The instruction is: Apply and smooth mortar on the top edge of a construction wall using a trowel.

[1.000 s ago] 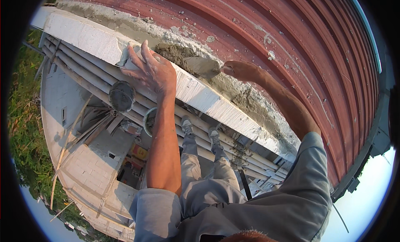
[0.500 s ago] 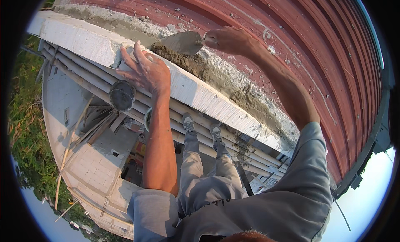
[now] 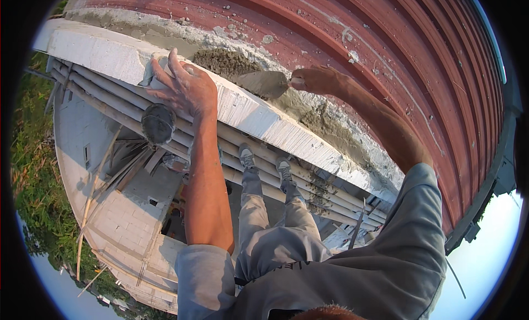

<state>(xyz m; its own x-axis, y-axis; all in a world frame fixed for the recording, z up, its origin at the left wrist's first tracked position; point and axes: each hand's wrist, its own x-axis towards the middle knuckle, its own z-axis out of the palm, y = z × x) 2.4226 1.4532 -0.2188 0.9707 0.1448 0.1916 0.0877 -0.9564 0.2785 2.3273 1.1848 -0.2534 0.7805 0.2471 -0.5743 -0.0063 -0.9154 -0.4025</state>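
Observation:
My right hand (image 3: 317, 80) is closed round the handle end of a pointed trowel (image 3: 267, 84). The trowel's blade lies on wet mortar in the channel between the white ledge (image 3: 275, 127) and the red roof. Dark, rough mortar (image 3: 223, 62) shows just left of the blade. My left hand (image 3: 187, 88) rests on the ledge's outer edge with its fingers spread. Under those fingers is a pale grey patch (image 3: 147, 74); I cannot tell whether it is loose or part of the ledge.
Red corrugated roofing (image 3: 386, 61) with scattered crumbs rises beyond the channel. My shoes (image 3: 284, 170) stand on bamboo poles (image 3: 259, 149) high above a block building (image 3: 124, 204). A round, dark grey container (image 3: 158, 123) is below my left hand.
The trowel in my right hand has moved right and nearer along the channel, uncovering roughened mortar behind it. My left hand has stayed on the ledge, shifting only slightly in view.

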